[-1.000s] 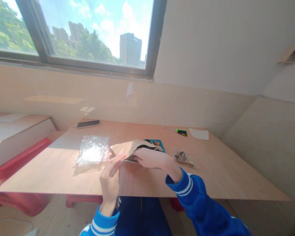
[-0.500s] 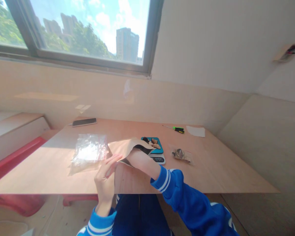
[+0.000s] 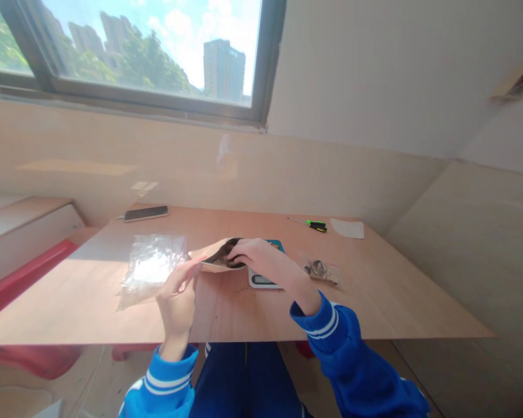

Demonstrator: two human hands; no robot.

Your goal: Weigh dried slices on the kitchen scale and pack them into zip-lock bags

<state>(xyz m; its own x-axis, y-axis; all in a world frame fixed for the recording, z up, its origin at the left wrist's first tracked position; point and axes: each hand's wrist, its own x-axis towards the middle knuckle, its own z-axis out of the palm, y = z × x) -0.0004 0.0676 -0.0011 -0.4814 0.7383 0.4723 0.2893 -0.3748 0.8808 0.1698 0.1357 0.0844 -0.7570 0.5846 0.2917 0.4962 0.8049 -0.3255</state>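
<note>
My left hand [image 3: 177, 293] pinches the left edge of a brown paper bag [image 3: 208, 249], whose mouth gapes toward me and looks dark inside. At that mouth is my right hand [image 3: 264, 258], its curled fingertips just inside the opening. Whatever those fingers hold, if anything, is hidden. Beneath and behind the right hand sits a small digital kitchen scale [image 3: 261, 282] with a blue top. The hand covers most of the scale and the brown pieces on it. Right of it lies a clear bag of dried brown pieces [image 3: 320, 270].
A stack of clear plastic bags [image 3: 150, 261] lies left of the paper bag. Toward the wall are a phone [image 3: 146, 213], a screwdriver [image 3: 316, 224] and a white paper sheet [image 3: 347, 228]. Dark crumbs dot the wooden table [image 3: 375, 307] before the scale.
My right hand has drawn back out of the paper bag to its mouth, now over the scale. The bag has tipped and shifted slightly, and my left hand has moved a little left with it.
</note>
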